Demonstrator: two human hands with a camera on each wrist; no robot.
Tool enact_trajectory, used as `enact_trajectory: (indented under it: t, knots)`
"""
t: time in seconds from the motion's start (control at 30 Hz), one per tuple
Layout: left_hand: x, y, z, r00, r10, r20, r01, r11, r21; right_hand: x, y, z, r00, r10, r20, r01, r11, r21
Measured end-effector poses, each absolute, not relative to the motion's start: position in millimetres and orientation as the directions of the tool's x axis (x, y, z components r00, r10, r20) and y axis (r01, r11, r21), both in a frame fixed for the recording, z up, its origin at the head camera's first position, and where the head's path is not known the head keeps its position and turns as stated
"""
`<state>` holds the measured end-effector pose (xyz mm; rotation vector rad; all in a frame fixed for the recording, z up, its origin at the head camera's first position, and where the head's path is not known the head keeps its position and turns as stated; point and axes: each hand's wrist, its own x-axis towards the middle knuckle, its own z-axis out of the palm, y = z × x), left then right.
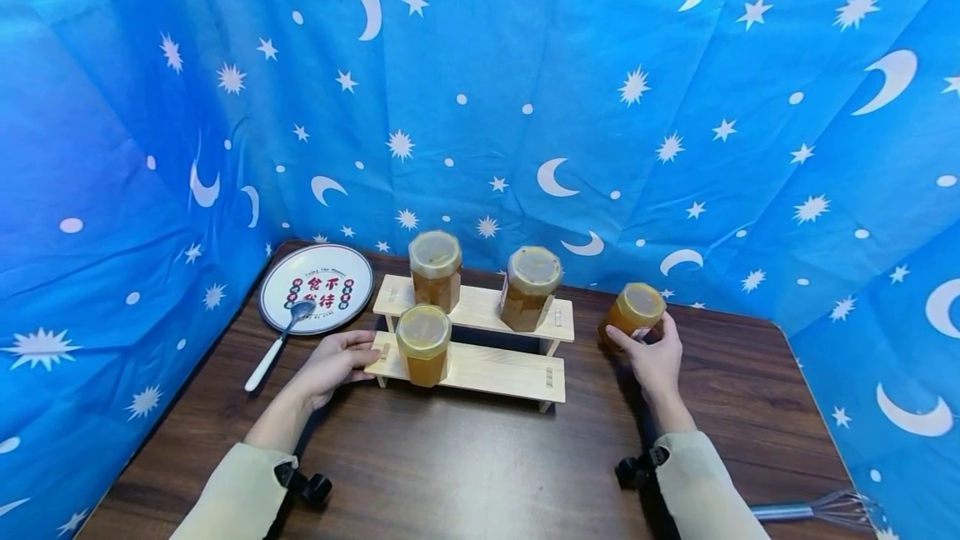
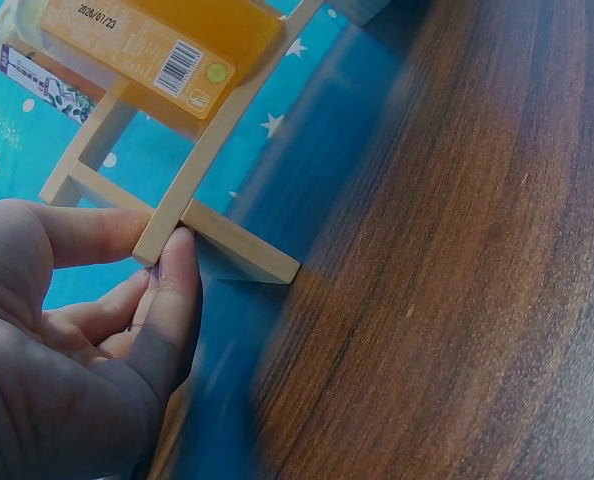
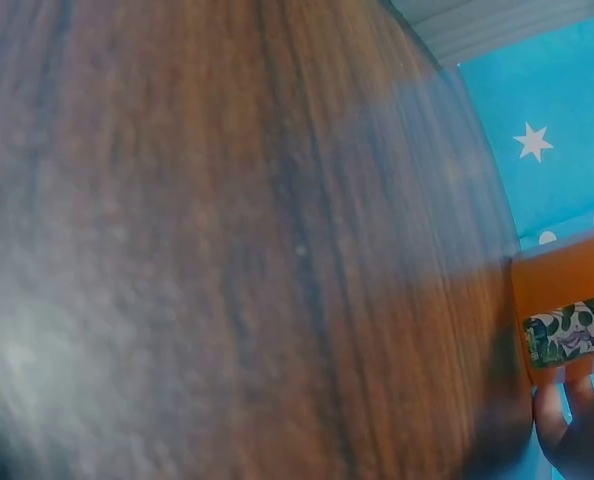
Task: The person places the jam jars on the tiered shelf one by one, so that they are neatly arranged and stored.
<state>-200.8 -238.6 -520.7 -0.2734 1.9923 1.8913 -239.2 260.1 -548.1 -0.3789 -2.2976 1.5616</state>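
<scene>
A two-tier wooden rack (image 1: 487,367) stands mid-table. My left hand (image 1: 339,365) pinches the left end of its lower shelf between thumb and fingers, plain in the left wrist view on the wooden slat (image 2: 217,150). One amber jar (image 1: 425,348) stands on the lower tier near that hand. Two darker jars, one at left (image 1: 436,272) and one at right (image 1: 529,290), stand on the upper tier. To the right of the rack, my right hand (image 1: 656,357) grips another amber jar (image 1: 637,309) by its sides; the right wrist view shows this jar's printed label (image 3: 572,330).
At the back left lies a white plate (image 1: 348,273) with red lettering, and a spoon (image 1: 272,357) leans on its rim. A metal whisk (image 1: 795,512) lies at the front right. Blue star-printed cloth (image 1: 480,65) hangs behind and beside the table.
</scene>
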Motion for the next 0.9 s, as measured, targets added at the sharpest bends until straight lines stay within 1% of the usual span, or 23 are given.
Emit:
enact_trajectory:
  t: [0.23,0.47,0.67,0.9]
  knots:
    - [-202.1,-239.3,-523.8,-0.913,0.114,-0.391,-0.385,0.075,0.920,-240.6,265.6,-546.3,-0.923,0.373,0.097,0.059,0.385,-0.921]
    - [-201.7,-238.9,-526.5,-0.919,0.111,-0.379,-0.375,0.054,0.925,-242.8,272.7,-543.6,-0.943,0.321,0.091,0.048,0.401,-0.915]
    - [-202.1,-239.0,-527.4,-0.920,0.112,-0.376,-0.372,0.055,0.927,-242.1,273.4,-542.7,-0.939,0.336,0.072,0.071,0.394,-0.916]
    - [-202.2,-238.5,-525.5,-0.919,0.117,-0.377,-0.372,0.060,0.926,-236.9,269.2,-539.7,-0.935,0.340,0.096,0.055,0.408,-0.911]
